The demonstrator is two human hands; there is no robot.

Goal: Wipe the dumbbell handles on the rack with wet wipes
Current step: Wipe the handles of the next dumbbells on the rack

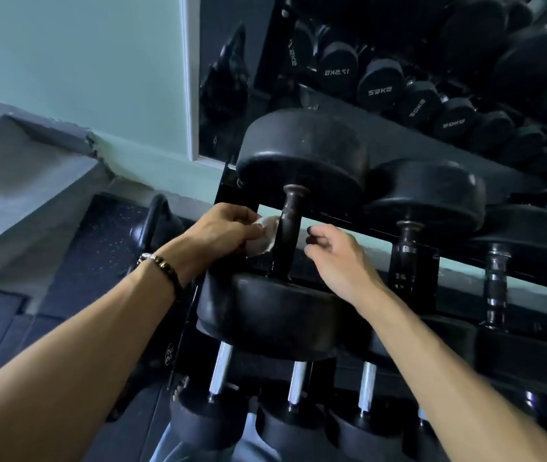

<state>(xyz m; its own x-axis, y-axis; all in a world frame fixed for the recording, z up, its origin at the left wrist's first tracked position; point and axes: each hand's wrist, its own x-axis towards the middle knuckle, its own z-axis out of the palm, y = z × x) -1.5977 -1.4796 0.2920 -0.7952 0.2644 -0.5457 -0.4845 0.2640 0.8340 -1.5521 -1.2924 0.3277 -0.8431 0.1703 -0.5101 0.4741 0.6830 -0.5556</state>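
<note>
**Two hands at the big dumbbell, the wipe in the left one**

Two tiers of the black rack [232,181] are in your view, and I take the large dumbbell [299,151] at its left end as the landmark for every place below. This dumbbell lies across the upper tier, one head far from you and one head near you, with its dark handle [290,228] between them.

Behind the dumbbell a mirror [228,78] on the pale green wall [82,61] shows a row of dumbbells with weight marks. To the right of the dumbbell the next dumbbell [429,191] lies on the same tier, and more dark handles follow after it. Below the dumbbell, on the lower tier, you see smaller dumbbells with shiny metal handles [297,383]. To the left of the dumbbell, on the floor, a kettlebell [152,225] stands on the speckled mat [105,241].

Your left hand [222,233] is just left of the dumbbell's handle. Its fingers are curled around a crumpled white wet wipe [263,240], which is touching or almost touching the left side of the handle. On this wrist you wear a beaded bracelet [162,266].

Your right hand [342,258] is just right of the same handle, apart from it. Its fingers are loosely curled and grasp nothing.
</note>
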